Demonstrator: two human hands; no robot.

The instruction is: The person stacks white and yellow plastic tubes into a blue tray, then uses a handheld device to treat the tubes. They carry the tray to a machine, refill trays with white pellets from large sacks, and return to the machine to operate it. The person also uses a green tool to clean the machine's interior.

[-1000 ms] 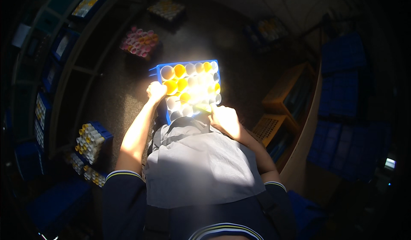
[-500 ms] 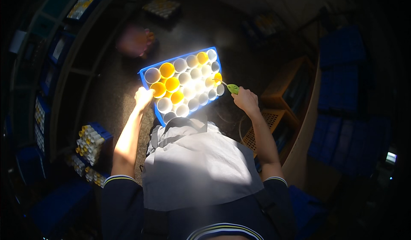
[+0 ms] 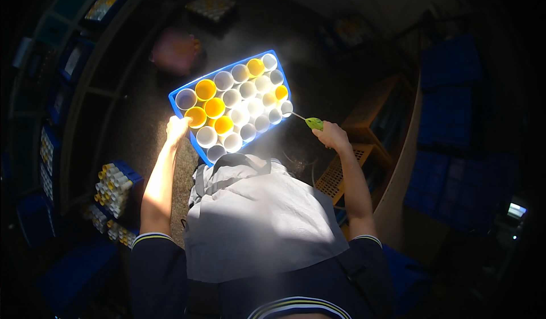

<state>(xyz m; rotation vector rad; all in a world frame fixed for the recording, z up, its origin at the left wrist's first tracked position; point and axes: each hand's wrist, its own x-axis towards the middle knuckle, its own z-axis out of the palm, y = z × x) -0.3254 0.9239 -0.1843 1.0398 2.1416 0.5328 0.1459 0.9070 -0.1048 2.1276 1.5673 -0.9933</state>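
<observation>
Blue crate: tilted, running up and to the right from the left-hand grip; its near edge lies by the apron, and what bears its weight cannot be told (image 3: pixel 199 151)
Left hand: closed on the crate's left rim, thumb lapping over beside a yellow tube; the fingers underneath are hidden (image 3: pixel 178 130)
Right hand: wrapped around a green-handled tool (image 3: pixel 314 124), off the crate's right side (image 3: pixel 333 136)
Tool tip: thin metal shaft pointing left from the grip to the crate's near right corner; whether it touches a tube cannot be told
Done so far: white tubes (image 3: pixel 231 98) and yellow tubes (image 3: pixel 205 90) stand side by side, mouths up, and the crate looks filled
Left to do: unclear; glare washes out the middle tubes and hides any difference between them
Apron: grey, between the two forearms, nearer the body than either grip (image 3: pixel 261 222)
Floor: speckled, sunlit just below the left grip, dark farther out (image 3: pixel 183 177)
Left of the left grip: a shelf frame (image 3: pixel 108 91) and, lower, stacked tubes (image 3: pixel 116 185)
Beyond the left grip: a blurred pink bundle (image 3: pixel 175 52)
Right of the right grip: orange crates (image 3: pixel 375 106), then dark blue boxes (image 3: pixel 449 114)
</observation>
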